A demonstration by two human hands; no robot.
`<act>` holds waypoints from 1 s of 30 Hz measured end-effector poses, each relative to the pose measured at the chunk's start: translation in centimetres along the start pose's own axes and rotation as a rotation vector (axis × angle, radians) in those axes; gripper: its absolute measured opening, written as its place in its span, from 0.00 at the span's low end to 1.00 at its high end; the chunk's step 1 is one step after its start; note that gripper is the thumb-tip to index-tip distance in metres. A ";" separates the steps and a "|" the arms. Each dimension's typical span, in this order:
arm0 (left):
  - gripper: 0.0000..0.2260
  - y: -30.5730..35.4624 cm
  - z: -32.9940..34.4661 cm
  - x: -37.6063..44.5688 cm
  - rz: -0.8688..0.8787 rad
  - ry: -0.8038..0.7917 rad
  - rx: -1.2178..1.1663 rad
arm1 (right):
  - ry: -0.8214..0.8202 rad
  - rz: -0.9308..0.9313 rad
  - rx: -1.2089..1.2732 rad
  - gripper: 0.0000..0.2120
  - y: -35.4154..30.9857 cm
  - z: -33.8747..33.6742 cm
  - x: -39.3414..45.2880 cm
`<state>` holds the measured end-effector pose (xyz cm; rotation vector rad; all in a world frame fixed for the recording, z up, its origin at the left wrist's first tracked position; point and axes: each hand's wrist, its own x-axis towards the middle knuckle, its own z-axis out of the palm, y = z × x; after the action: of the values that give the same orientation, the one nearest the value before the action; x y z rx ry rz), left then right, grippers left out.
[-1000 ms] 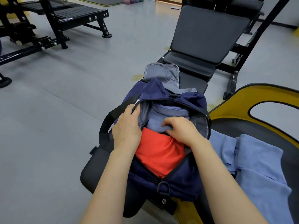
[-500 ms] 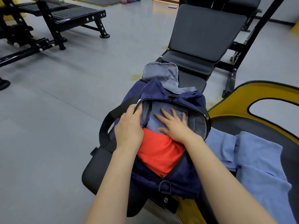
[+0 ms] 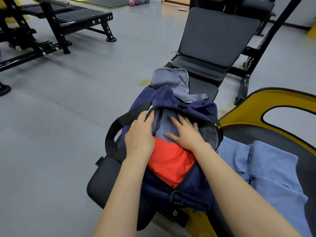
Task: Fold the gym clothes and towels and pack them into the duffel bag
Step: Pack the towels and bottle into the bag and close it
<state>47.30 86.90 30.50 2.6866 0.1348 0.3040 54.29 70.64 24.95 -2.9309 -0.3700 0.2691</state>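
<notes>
- Two bare forearms reaching in from the bottom edge, elbows cut off by the frame.
- Under them, a black padded bench (image 3: pixel 102 178), mostly hidden by what sits on it.
- On the bench: navy duffel bag (image 3: pixel 193 190), top zipper undone, mouth gaping; near end partly masked by the right forearm.
- Inside, nearest: folded red garment (image 3: pixel 169 161), only its top face showing, edges tucked under the bag's lip and under both wrists.
- Further in: folded grey-blue garment (image 3: pixel 165 127), largely covered.
- Left hand (image 3: pixel 139 134): fingers curled over the bag's left rim, pinching the fabric beside the black strap (image 3: pixel 119 124); fingertips hidden inside the opening.
- Right hand (image 3: pixel 185 132): flat and spread, fingers straight, pressing down on the grey-blue garment; palm hides the seam where grey meets red.
- Beyond the hands: grey-lined flap (image 3: pixel 171 81) thrown back off the bag's far end.
- Right of the bag, just beside it: blue towels (image 3: pixel 273 166) lying unpacked on a black-and-yellow seat (image 3: pixel 256 103); number of pieces hard to tell, lower part cut off at the frame edge.
- Farther: inclined black bench (image 3: pixel 217 35).
- Far left: black steel frames (image 3: pixel 56 19) on the grey floor, cropped.
- Far back: small coloured weights (image 3: pixel 138 0), blurred.
</notes>
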 end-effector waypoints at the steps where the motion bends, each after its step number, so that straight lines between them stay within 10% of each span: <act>1: 0.29 0.0 0.0 0.0 0.002 0.011 -0.002 | 0.011 0.040 -0.013 0.36 0.1 0.0 0.1; 10: 0.28 0.3 -0.2 0.0 0.020 0.028 -0.002 | -0.142 0.064 -0.036 0.38 -0.3 -0.8 0.0; 30: 0.31 1.9 1.0 -0.8 0.116 -0.034 0.119 | 0.637 0.238 0.717 0.16 7.3 -3.6 -9.0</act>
<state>46.87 84.61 30.25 2.8219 -0.0142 0.2939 48.11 60.78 28.40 -2.1781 0.1509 -0.4178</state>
